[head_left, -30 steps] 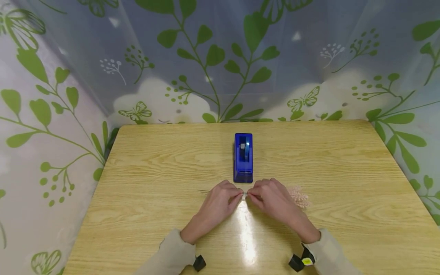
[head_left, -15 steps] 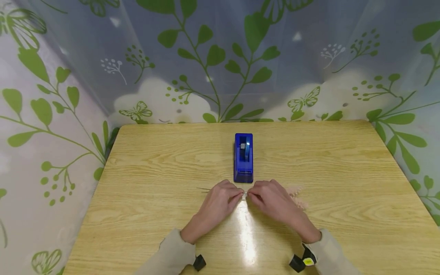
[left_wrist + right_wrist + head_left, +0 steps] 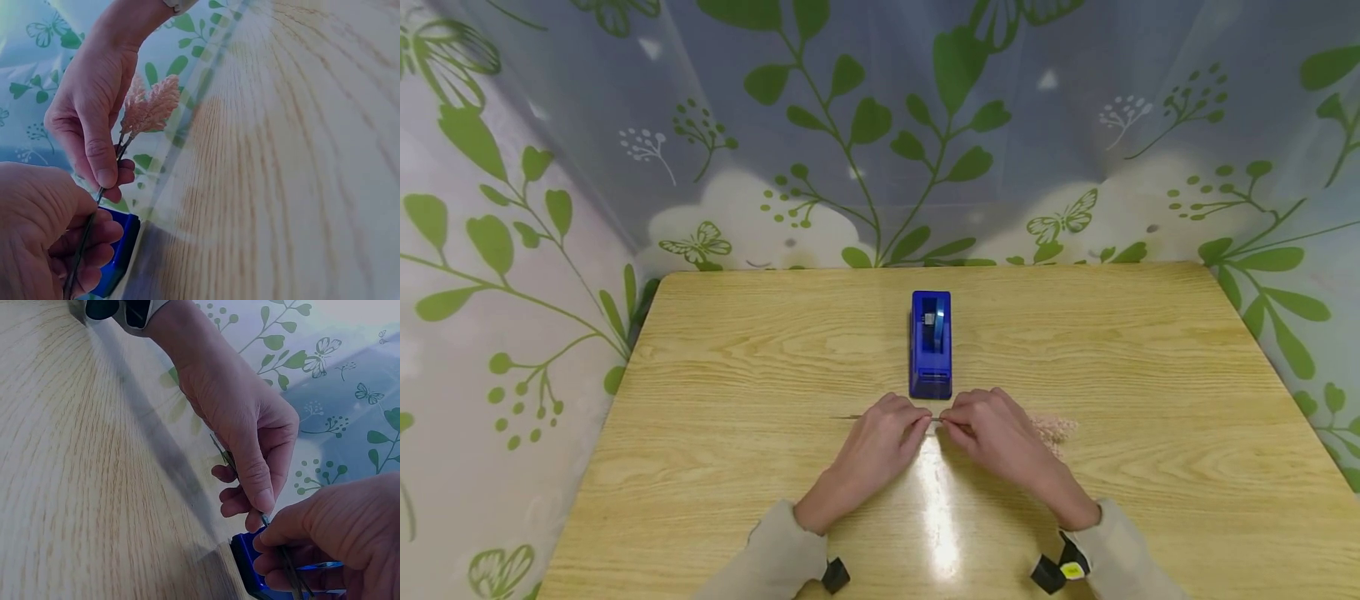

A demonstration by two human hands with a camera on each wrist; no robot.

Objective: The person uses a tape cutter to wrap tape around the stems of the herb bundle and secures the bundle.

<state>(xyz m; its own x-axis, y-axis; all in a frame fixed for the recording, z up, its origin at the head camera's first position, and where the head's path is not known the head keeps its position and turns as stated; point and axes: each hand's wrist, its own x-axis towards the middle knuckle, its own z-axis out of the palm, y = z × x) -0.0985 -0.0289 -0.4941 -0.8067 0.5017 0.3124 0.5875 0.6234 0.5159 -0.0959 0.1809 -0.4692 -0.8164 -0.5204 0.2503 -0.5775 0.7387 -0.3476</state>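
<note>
Two thin dark stems (image 3: 80, 250) with fluffy pink flower heads (image 3: 152, 111) lie side by side across both hands. My left hand (image 3: 882, 433) pinches the stems between thumb and fingers, and their bare ends stick out to its left. Close beside it, my right hand (image 3: 1000, 435) pinches them nearer the flower heads, which show past its right side. A short stretch of stem is visible between the fingertips, with a small shiny bit on it in the right wrist view; whether that is tape I cannot tell. Just beyond the fingertips stands a blue tape dispenser (image 3: 931, 367).
The hands work low over a wood-grain table (image 3: 760, 350). A curtain (image 3: 880, 167) printed with green leaves and butterflies hangs behind its far edge and along the sides. Black wrist cameras (image 3: 1049, 573) sit at both cuffs.
The pink flower heads have shifted and turned beside my right hand. At the left, the stem ends have swung and now lie closer together. Both hands keep almost the same place.
</note>
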